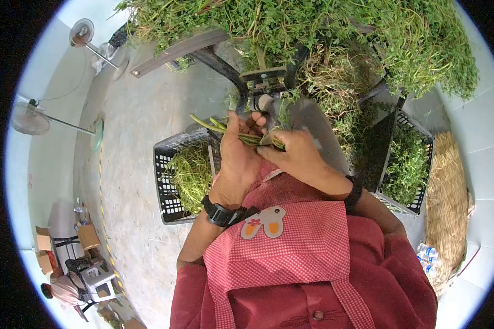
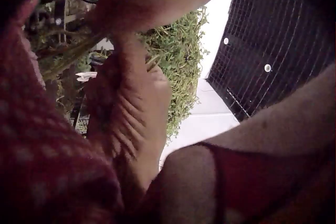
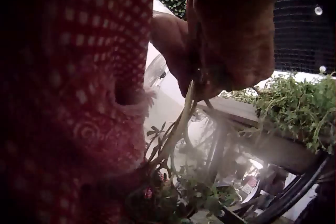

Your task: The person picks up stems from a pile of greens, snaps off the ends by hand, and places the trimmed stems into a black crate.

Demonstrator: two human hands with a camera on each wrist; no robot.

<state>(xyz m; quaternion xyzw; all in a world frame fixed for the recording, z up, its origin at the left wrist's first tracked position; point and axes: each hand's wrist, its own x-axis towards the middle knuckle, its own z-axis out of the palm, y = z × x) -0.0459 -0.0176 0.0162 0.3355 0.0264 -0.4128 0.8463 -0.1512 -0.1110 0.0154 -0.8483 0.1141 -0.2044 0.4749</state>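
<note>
A small bunch of green leafy stems [image 1: 249, 140] lies across my left hand [image 1: 240, 159], palm up in front of the apron, with the thumb raised and the fingers bent around the bunch. My right hand [image 1: 297, 154] pinches the same bunch at its right part between thumb and fingers. The stem ends stick out to the left past the left thumb. In the right wrist view a pale stem [image 3: 181, 121] hangs below the fingers, with leaves under it. The left wrist view shows the hands close together, dark and partly blurred.
A large heap of green stems [image 1: 313, 22] covers the table ahead. Black crates with greens stand on the floor at left [image 1: 158, 181] and right [image 1: 425, 143]. A grey pedestal fan [image 1: 81, 33] stands far left; a person [image 1: 66, 290] sits at lower left.
</note>
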